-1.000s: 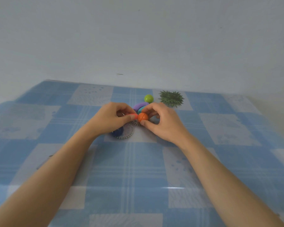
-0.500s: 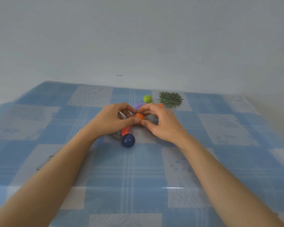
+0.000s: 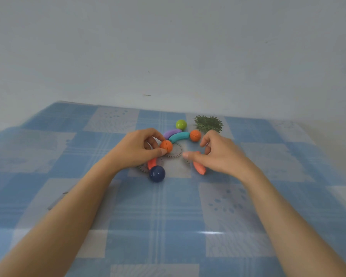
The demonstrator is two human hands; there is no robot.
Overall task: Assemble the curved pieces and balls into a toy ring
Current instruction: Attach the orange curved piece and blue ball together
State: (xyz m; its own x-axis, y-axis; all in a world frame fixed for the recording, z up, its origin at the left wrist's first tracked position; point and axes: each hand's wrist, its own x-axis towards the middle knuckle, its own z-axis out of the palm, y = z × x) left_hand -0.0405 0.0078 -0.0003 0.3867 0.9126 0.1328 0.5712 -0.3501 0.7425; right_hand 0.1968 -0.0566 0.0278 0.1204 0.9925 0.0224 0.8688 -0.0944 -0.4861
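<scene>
My left hand (image 3: 136,148) pinches an orange ball (image 3: 166,146) between thumb and fingers. A teal curved piece (image 3: 178,136) runs from that ball to a second orange ball (image 3: 195,135). Below my left hand a red-orange curved piece (image 3: 152,163) meets a dark blue ball (image 3: 157,173). My right hand (image 3: 218,154) hovers with fingers apart just over another red-orange curved piece (image 3: 199,167), not gripping it. A purple curved piece (image 3: 171,132) and a green ball (image 3: 181,124) lie behind.
A spiky green plastic plant (image 3: 208,123) sits at the back right of the pieces. The blue-and-white checked tablecloth (image 3: 168,216) covers the table, and a pale wall rises just behind it.
My right hand let go of the orange ball and moved right, fingers spreading. The teal piece, second orange ball and right red-orange piece came into view. My left hand keeps its ball.
</scene>
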